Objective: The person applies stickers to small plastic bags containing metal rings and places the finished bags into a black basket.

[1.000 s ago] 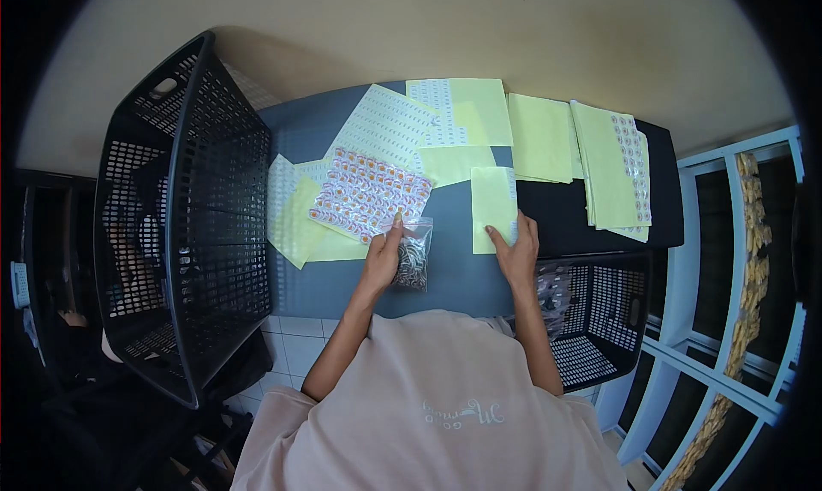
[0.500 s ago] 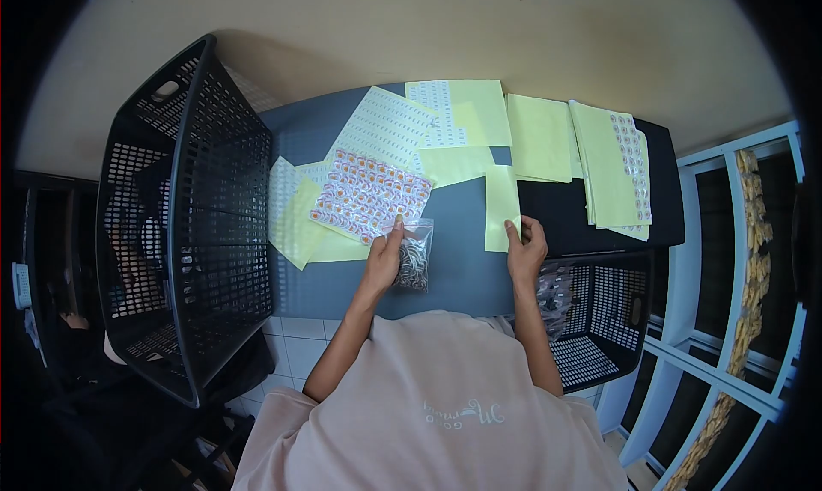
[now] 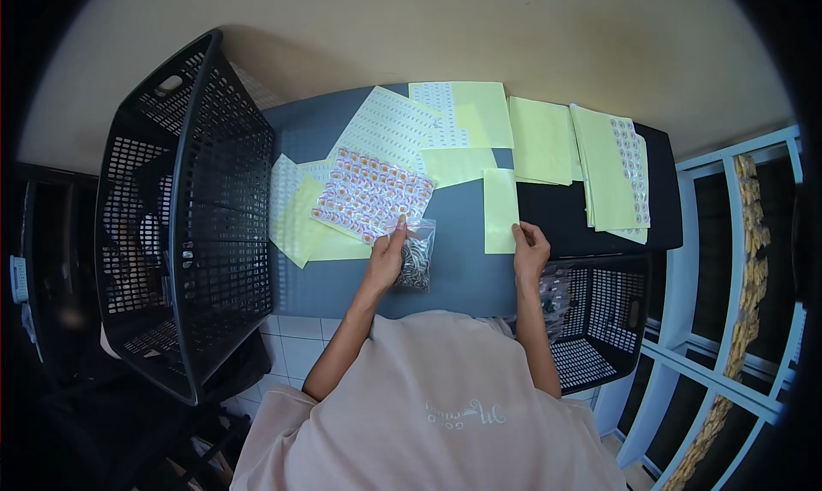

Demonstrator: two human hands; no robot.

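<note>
A clear zip bag of small dark and silvery pieces lies near the front of the grey table. My left hand pinches its upper left edge between thumb and fingers. Just above that hand is a sheet of round orange-and-white stickers. My right hand is at the right edge of a narrow pale yellow sheet, with thumb and fingertips drawn together. Whatever is between those fingertips, if anything, is too small to make out.
More sticker sheets and yellow backing sheets cover the table's back. A tall black basket stands at the left. Below the table's right side, another black basket holds plastic bags. A light blue frame runs along the right.
My right thumb has slid off the narrow yellow sheet to its right edge. My left hand keeps its grip on the bag. The view has shifted slightly.
</note>
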